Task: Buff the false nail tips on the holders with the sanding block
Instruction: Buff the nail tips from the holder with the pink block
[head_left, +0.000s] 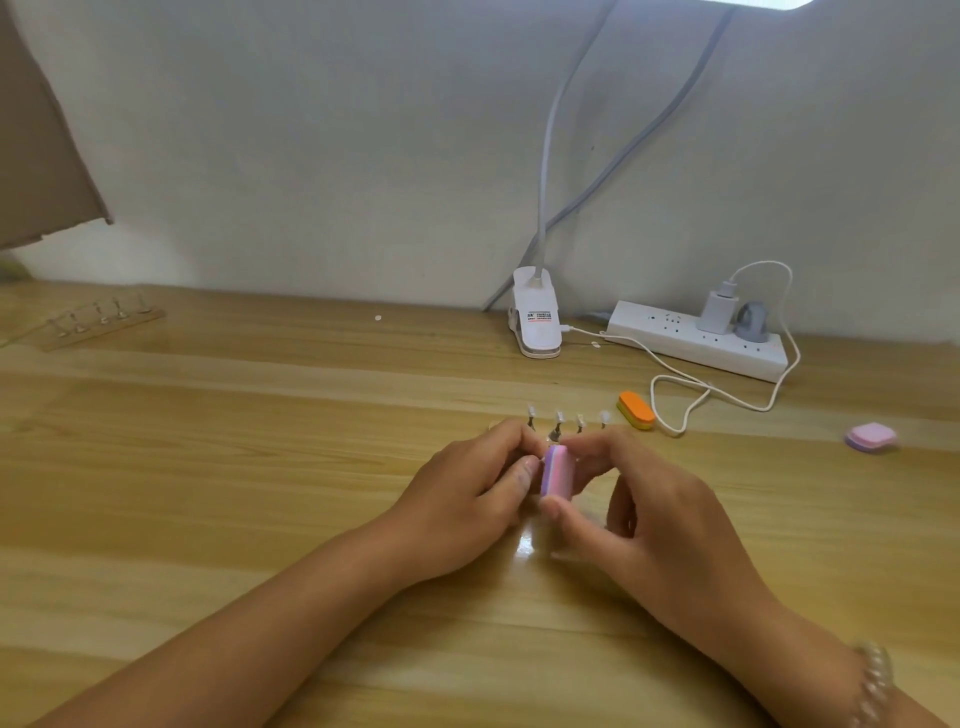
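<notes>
left hand (467, 499) with fingers curled at a holder (555, 432), grip hidden so cannot tell, pink-and-purple sanding block (556, 474) on end mid-table, pinched between right hand (649, 514) thumb and forefinger, small clear false nail tips (559, 415) in a row just behind, toward the far edge

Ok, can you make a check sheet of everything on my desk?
Surface: wooden desk.
Job's things: pink sanding block held upright; nail tips on a holder row behind it; second holder row far left.
Clutter: orange sanding block; pink square block at right.
Hands: right hand pinches the pink sanding block; left hand curled at the holder row, grip hidden.
Cables: white cable loops from charger in power strip to clip lamp.
Surroundings: pale wall; cardboard at left.
</notes>
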